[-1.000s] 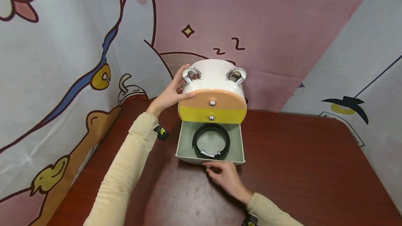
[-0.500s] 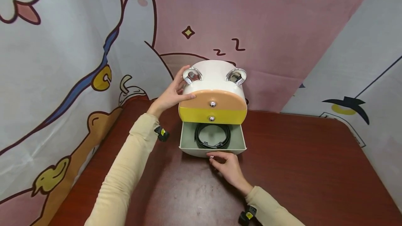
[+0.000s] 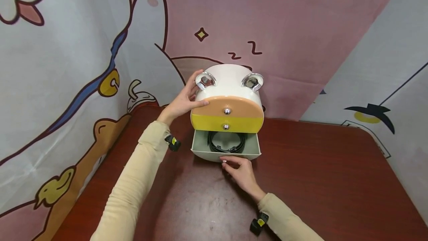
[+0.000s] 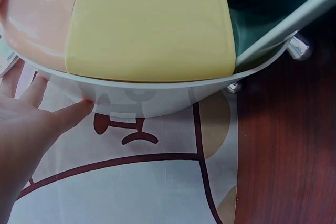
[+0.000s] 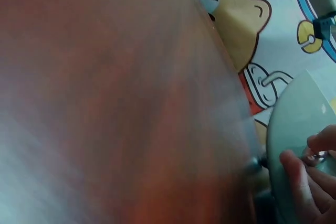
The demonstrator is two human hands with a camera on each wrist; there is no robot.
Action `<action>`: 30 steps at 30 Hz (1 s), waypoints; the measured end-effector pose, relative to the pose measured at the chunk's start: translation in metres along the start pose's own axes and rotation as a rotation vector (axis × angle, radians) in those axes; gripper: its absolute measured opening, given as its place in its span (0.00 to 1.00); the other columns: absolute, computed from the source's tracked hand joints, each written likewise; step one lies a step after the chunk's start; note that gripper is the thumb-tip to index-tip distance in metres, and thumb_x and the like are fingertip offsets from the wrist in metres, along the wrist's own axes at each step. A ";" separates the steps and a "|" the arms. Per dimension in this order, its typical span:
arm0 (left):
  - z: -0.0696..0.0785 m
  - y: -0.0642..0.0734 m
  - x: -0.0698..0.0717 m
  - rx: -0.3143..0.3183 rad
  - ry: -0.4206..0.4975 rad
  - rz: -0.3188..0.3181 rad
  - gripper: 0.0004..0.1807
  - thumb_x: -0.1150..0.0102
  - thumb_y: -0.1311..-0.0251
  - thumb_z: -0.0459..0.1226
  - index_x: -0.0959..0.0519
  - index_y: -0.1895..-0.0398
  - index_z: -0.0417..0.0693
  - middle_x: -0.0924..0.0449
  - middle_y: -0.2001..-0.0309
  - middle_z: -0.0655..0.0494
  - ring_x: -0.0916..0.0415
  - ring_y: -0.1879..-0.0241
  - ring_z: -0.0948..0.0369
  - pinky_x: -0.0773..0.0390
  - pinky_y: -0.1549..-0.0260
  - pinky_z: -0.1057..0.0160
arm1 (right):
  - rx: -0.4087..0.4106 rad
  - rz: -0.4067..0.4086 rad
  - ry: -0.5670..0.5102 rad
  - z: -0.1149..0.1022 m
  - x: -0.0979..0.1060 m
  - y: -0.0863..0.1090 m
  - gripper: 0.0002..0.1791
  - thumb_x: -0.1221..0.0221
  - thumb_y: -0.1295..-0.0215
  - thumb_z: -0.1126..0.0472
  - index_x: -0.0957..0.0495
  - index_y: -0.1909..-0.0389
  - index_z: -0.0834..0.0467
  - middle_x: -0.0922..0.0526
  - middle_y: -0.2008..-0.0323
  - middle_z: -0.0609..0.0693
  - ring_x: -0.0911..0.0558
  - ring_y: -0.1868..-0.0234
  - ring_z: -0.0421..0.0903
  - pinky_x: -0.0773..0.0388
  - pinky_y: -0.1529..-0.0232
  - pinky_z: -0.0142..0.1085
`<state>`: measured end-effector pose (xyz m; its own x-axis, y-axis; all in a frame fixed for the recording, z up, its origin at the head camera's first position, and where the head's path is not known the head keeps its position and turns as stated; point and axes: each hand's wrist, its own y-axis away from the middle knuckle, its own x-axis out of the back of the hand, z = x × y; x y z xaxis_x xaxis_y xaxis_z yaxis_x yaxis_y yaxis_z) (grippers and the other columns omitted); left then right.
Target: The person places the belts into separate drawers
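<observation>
A small drawer cabinet with a white rounded top and two silver ear-like pieces stands on the table. Its orange drawer front and yellow drawer front are closed. The pale green bottom drawer is partly pulled out, with a coiled black belt lying inside. My left hand rests on the cabinet's left side, thumb on the orange front; in the left wrist view its fingers touch the white shell. With thumb and fingers, my right hand pinches the bottom drawer's silver knob.
The dark red-brown tabletop spreads around the cabinet. Close behind and to the left hangs a cartoon-printed cloth. A silver foot shows under the cabinet in the left wrist view.
The bottom drawer has slid inward toward the cabinet, with my right hand moving forward on its knob. Less of the belt shows. My left hand stays in place.
</observation>
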<state>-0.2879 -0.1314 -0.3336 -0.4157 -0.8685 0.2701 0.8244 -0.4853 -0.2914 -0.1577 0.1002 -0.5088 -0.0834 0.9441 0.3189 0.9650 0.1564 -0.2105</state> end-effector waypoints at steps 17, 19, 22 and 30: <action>-0.002 0.001 0.001 -0.003 -0.001 0.010 0.52 0.36 0.44 0.26 0.58 0.23 0.55 0.50 0.28 0.44 0.48 0.29 0.50 0.54 0.36 0.37 | 0.028 -0.015 0.032 0.006 0.001 -0.021 0.11 0.33 0.42 0.69 0.13 0.59 0.55 0.14 0.65 0.48 0.29 0.85 0.35 0.32 0.84 0.27; -0.001 0.001 0.001 -0.001 -0.003 0.011 0.52 0.36 0.44 0.26 0.58 0.23 0.55 0.51 0.28 0.44 0.48 0.29 0.50 0.54 0.36 0.37 | 0.037 -0.007 0.027 0.007 0.001 -0.023 0.11 0.34 0.42 0.69 0.13 0.59 0.56 0.14 0.66 0.49 0.29 0.86 0.36 0.33 0.84 0.27; -0.001 0.001 0.000 0.001 -0.004 0.009 0.52 0.36 0.43 0.26 0.59 0.23 0.54 0.51 0.28 0.44 0.48 0.29 0.50 0.54 0.36 0.37 | 0.069 0.017 0.043 0.010 0.002 -0.028 0.11 0.34 0.42 0.70 0.13 0.59 0.56 0.14 0.65 0.47 0.22 0.77 0.37 0.26 0.76 0.29; -0.003 -0.001 -0.001 -0.024 0.024 -0.005 0.52 0.37 0.44 0.24 0.59 0.23 0.51 0.52 0.28 0.42 0.50 0.29 0.47 0.53 0.37 0.38 | 0.115 0.062 0.082 0.016 0.001 -0.035 0.11 0.34 0.42 0.69 0.13 0.59 0.55 0.13 0.63 0.43 0.17 0.58 0.38 0.24 0.56 0.33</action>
<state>-0.2897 -0.1305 -0.3365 -0.4288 -0.8682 0.2498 0.8131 -0.4913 -0.3122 -0.1961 0.1007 -0.5160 0.0005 0.9269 0.3753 0.9326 0.1350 -0.3348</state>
